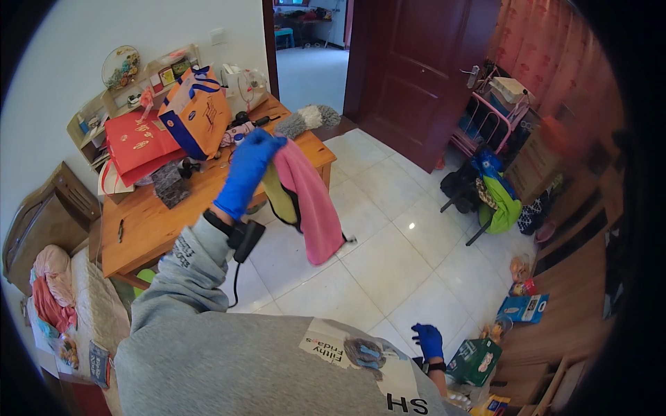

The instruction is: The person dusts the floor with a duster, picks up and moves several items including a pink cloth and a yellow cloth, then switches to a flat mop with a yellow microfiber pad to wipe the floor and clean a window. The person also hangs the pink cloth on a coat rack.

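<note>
My left hand point(253, 163), in a blue glove, is raised over the right part of the wooden table point(149, 239). Its fingers close on the top of a pink cloth point(312, 208) with a yellow-green side and a dark edge. The cloth hangs down past the table's edge, above the tiled floor. A fluffy grey and white duster point(309, 120) lies at the table's far right corner, just beyond that hand. Low at the right, my right hand point(429, 340), also blue-gloved, is held out beside my body with its fingers apart and nothing visible in it.
An orange paper bag point(211, 114), a red bag point(139, 147) and a dark patterned box point(170, 184) stand on the table; a pen point(121, 231) lies nearer. Packages, including a green box point(475, 362), line the right side. A dark red door point(423, 76) stands ajar. A bed point(97, 305) is at left.
</note>
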{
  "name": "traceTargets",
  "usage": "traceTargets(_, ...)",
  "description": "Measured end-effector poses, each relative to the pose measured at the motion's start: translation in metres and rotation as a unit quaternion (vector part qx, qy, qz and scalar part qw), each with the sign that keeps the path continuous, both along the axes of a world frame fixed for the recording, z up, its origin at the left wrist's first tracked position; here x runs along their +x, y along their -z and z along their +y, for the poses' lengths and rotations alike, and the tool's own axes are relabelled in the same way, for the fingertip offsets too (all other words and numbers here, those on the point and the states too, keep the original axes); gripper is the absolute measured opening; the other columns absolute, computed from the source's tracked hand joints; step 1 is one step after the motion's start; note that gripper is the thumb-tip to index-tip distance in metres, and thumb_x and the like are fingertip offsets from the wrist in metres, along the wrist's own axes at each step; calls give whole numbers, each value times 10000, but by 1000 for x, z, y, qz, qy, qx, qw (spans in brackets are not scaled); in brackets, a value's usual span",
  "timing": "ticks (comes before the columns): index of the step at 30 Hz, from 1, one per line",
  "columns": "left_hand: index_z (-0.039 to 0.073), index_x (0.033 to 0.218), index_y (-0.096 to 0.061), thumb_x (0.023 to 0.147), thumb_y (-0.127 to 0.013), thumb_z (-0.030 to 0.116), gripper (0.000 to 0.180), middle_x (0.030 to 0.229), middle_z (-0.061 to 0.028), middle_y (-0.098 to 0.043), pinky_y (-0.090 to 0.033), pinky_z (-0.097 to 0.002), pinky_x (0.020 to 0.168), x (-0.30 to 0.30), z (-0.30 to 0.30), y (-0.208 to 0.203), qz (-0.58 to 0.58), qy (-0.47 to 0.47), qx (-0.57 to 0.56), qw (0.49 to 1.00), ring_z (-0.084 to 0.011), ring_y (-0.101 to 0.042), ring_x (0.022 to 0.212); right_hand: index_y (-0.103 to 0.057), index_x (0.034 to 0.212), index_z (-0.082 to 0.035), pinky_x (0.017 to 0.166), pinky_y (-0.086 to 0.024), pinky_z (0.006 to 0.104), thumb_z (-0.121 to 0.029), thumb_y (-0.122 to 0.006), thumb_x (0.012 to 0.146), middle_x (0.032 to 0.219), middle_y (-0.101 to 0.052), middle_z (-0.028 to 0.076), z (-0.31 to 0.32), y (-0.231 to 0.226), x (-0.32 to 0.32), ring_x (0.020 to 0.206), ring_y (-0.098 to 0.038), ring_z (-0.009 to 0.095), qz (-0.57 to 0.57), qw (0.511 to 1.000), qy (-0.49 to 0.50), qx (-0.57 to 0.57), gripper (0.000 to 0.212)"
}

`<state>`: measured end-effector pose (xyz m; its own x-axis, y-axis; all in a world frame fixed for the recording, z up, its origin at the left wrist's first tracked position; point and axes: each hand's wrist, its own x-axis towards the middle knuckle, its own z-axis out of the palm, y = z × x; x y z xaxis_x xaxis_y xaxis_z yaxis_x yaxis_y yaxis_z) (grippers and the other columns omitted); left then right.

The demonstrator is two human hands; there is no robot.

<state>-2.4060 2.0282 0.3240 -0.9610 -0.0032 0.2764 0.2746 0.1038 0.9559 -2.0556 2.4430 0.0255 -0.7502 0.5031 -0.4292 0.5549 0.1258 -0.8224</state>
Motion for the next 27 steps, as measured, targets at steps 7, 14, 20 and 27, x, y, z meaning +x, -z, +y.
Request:
traceTargets(7, 67, 709, -535, 809, -666, 242, 240, 664, 38, -468, -360, -219, 593, -140, 32, -19, 106, -94, 51, 989, -59, -426, 642, -687, 902, -55, 571, -477, 281, -296, -595, 856, 847, -644, 100, 89, -29, -203, 652, -640, 169, 42, 984, -128, 117, 262)
traceTargets(14, 34, 749, -531, 816, -667, 268, 278, 677, -10, -508, -400, -274, 590, -313, 62, 117, 36, -149, -88, 984, -110, -475, 635, -649, 1016, -45, 566, -498, 290, -268, -555, 875, 924, -673, 51, 201, 40, -331, 699, -647, 189, -101, 989, -101, -46, 280)
traceTargets(20, 32, 946, -613, 792, -617, 353, 356, 915, -220, -626, -465, -439, 721, -377, 62, 253, -174, -78, -494, 848, -385, -602, 872, -623, 1010, -50, 591, -506, 363, -296, -509, 906, 918, -665, 92, 262, 111, -362, 717, -634, 261, -244, 954, -46, -168, 290)
traceTargets(27, 88, 884, -706, 784, -632, 423, 358, 813, -109, -680, -483, -329, 691, -477, 30, 194, -344, 182, -661, 641, -202, -641, 752, -617, 1020, -52, 594, -505, 369, -298, -490, 915, 927, -660, 100, 335, 122, -514, 718, -629, 276, -262, 943, -46, -199, 296)
